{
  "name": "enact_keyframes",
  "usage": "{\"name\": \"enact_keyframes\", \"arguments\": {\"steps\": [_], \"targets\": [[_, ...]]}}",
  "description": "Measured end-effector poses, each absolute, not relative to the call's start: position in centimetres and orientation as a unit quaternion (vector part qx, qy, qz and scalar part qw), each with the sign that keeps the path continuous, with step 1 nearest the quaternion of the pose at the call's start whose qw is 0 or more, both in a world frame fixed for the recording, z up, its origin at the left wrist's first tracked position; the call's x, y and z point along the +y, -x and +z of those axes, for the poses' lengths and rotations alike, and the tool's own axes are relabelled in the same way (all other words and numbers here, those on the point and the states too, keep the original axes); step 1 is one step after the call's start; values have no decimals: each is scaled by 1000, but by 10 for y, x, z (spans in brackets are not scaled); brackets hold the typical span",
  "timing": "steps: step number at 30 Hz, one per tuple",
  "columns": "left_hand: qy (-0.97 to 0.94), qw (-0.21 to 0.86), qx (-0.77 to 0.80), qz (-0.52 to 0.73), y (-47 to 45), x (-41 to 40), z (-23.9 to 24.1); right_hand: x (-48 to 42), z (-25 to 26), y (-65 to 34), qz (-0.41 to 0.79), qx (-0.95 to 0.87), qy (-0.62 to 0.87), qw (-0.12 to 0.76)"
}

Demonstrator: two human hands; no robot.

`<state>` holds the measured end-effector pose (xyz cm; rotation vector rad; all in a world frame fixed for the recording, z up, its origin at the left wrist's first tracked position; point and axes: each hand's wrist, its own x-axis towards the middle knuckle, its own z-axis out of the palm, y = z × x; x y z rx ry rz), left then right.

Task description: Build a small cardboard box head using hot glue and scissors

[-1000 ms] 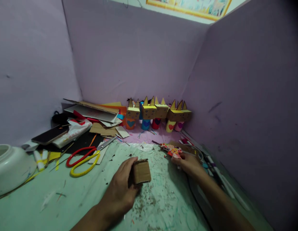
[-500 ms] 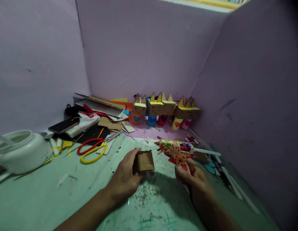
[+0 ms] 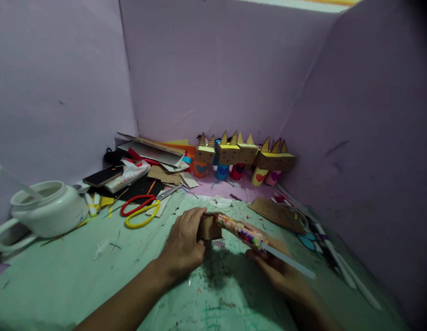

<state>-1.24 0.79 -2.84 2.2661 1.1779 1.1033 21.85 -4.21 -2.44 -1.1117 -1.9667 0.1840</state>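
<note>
My left hand [image 3: 184,243] is closed on a small brown cardboard box piece [image 3: 209,226], held just above the green table cover [image 3: 78,276]. My right hand [image 3: 275,266] grips a colourful patterned glue gun [image 3: 239,230]. Its nozzle touches the right side of the cardboard piece, and a white glue stick [image 3: 289,260] pokes out of its back end. Both forearms come in from the bottom edge.
Red and yellow scissors [image 3: 139,211] lie left of my hands. A white pot [image 3: 48,214] stands far left. Cardboard sheets, paper and a phone [image 3: 105,174] are piled at back left. Several cardboard-headed figures [image 3: 244,156] line the purple back wall. Cardboard scrap [image 3: 277,214] and pens lie right.
My right hand picked the glue gun up off the table, swung it left and brought its nozzle to the cardboard piece. My left hand kept holding the piece. The camera shifted slightly.
</note>
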Motion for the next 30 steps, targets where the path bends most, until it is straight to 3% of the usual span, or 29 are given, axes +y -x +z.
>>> {"name": "enact_keyframes", "arguments": {"steps": [4, 17, 30], "targets": [[-813, 139, 415, 383, 10, 5, -27, -41, -17, -215, 71, -831, 379, 401], [-825, 111, 388, 396, 10, 1, -24, -42, -22, -217, -123, -863, 345, 348], [-818, 137, 403, 388, 11, 2, -24, -42, -23, -216, -121, -853, 373, 345]]}}
